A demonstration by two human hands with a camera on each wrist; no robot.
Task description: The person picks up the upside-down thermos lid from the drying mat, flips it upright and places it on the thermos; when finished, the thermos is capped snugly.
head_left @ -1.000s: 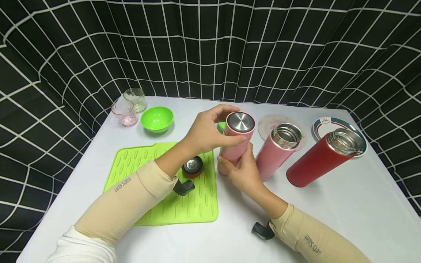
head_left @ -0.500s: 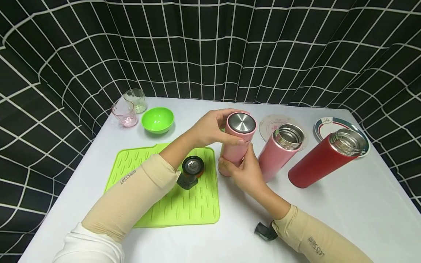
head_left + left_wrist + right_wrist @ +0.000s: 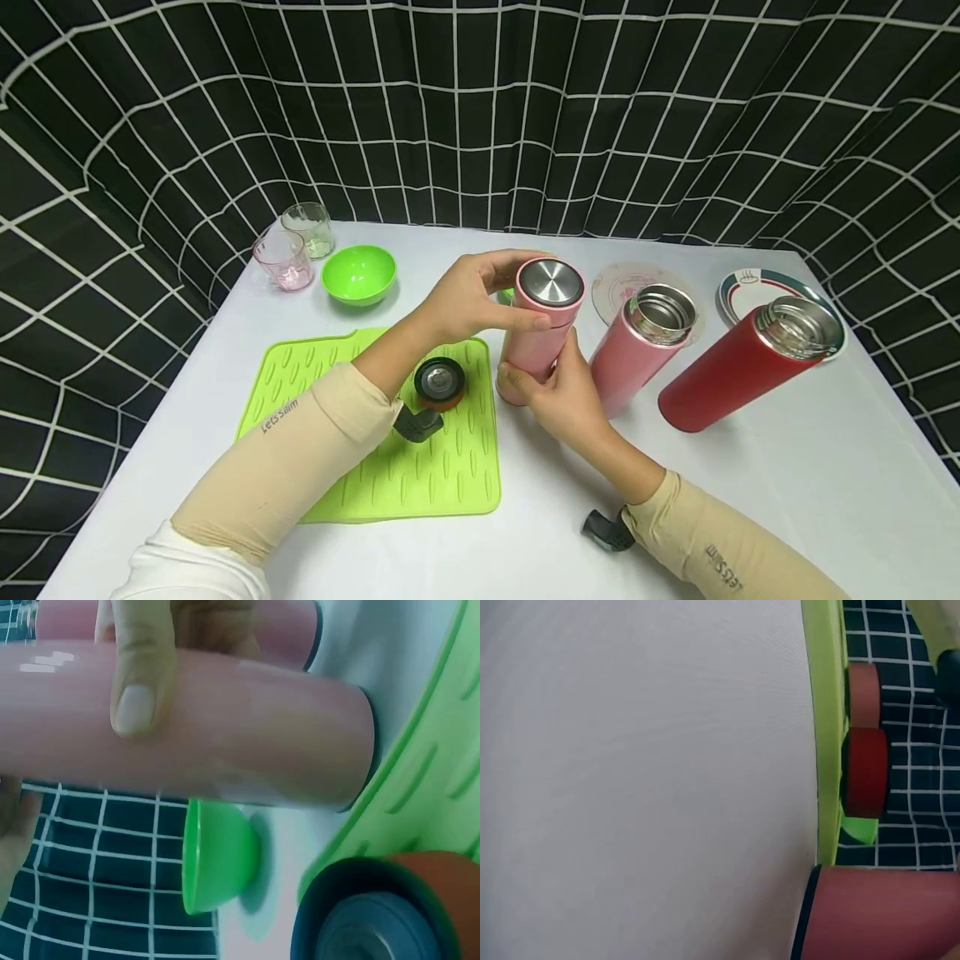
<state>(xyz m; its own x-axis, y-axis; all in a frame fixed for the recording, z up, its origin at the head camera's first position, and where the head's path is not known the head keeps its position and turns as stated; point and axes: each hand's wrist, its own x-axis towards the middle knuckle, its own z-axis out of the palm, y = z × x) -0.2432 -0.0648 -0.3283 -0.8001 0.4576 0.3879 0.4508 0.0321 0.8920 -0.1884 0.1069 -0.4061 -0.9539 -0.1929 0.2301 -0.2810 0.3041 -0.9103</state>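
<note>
A pink thermos bottle (image 3: 531, 354) with a steel-topped lid (image 3: 552, 283) stands near the table's middle. Thumb and fingers of my left hand (image 3: 471, 302) curl round its lid from the left. Lower down, my right hand (image 3: 561, 398) grips the body, its thumb lying across the pink wall (image 3: 247, 727) in the left wrist view. Just right of it stands a second pink thermos (image 3: 630, 371) with its steel mouth uncovered. A red thermos (image 3: 731, 375), also lidless, stands further right. In the right wrist view, a red lid (image 3: 867, 772) and a pink lid (image 3: 864, 696) rest on the green mat.
A green ribbed mat (image 3: 420, 483) lies left of the bottles, partly under my left forearm. Behind it are a green bowl (image 3: 359, 287) and two glasses, one pinkish (image 3: 288, 267), one clear (image 3: 315, 237). Two plates, one pale (image 3: 607, 292), one dark-rimmed (image 3: 738, 292), lie at back right.
My left wrist has swung slightly right, then back left, with the thumb shifting a little on the lid. The right hand keeps its grip, and the bottles stay about where they were.
</note>
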